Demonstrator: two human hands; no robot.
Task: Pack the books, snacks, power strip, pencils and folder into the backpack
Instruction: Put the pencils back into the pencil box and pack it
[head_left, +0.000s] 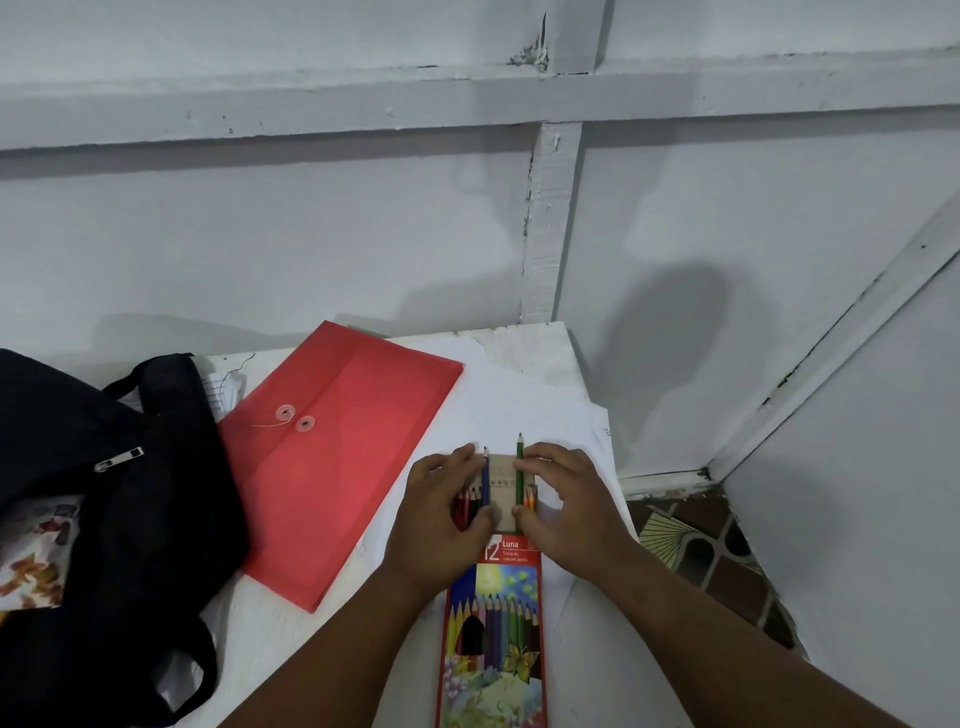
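A red box of coloured pencils (493, 623) lies on the white table (530, 353) in front of me, its top flap open. Several pencils stick out of the open end. My left hand (441, 509) pinches a blue pencil (486, 478) at the box mouth. A green pencil (519, 467) is pinched by my right hand (566, 504) on the other side of the flap. To the left lies a red folder (337, 457) with a string clasp. The black backpack (114, 509) sits at the left edge, partly open, with a patterned item inside.
White sheets of paper (524, 410) lie under the pencil box and folder. The table's right edge drops to a tiled floor (717, 551). A grey wall (467, 208) stands right behind the table.
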